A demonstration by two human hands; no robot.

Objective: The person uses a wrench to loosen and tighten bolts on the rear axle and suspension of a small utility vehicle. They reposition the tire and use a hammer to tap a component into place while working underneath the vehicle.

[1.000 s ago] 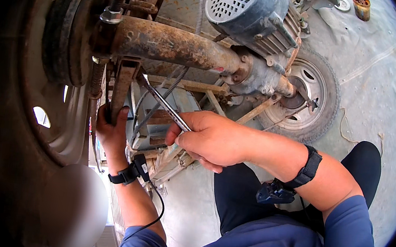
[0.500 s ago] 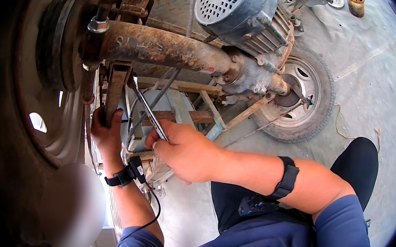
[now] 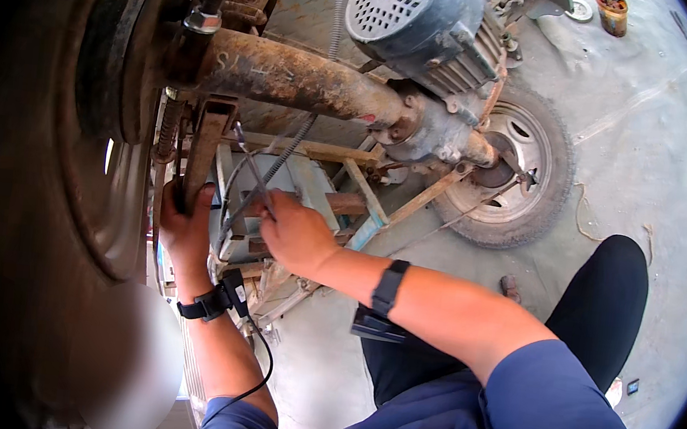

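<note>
My left hand (image 3: 186, 227) is wrapped round the lower part of a rusty metal bracket (image 3: 210, 138) under the axle tube (image 3: 289, 75). My right hand (image 3: 295, 233) is closed on a slim steel wrench (image 3: 253, 167), slightly blurred, whose far end sits just right of the bracket. A bolt with a bright nut (image 3: 202, 20) stands at the tube's left end, and a threaded rod with a spring (image 3: 168, 125) is beside the bracket. A grey flexible conduit (image 3: 288, 153) runs behind the wrench.
A large wheel rim (image 3: 84, 212) fills the left side. A motor (image 3: 430, 31) and a tyred wheel (image 3: 536, 218) sit on the machine beyond the frame (image 3: 421, 193). A tin (image 3: 613, 17), cord and small objects lie on the grey floor (image 3: 634, 161). My knee is at right.
My right hand and forearm have moved left, and the wrench is angled differently with its shaft lower along the bracket's right side. My left hand stays on the bracket.
</note>
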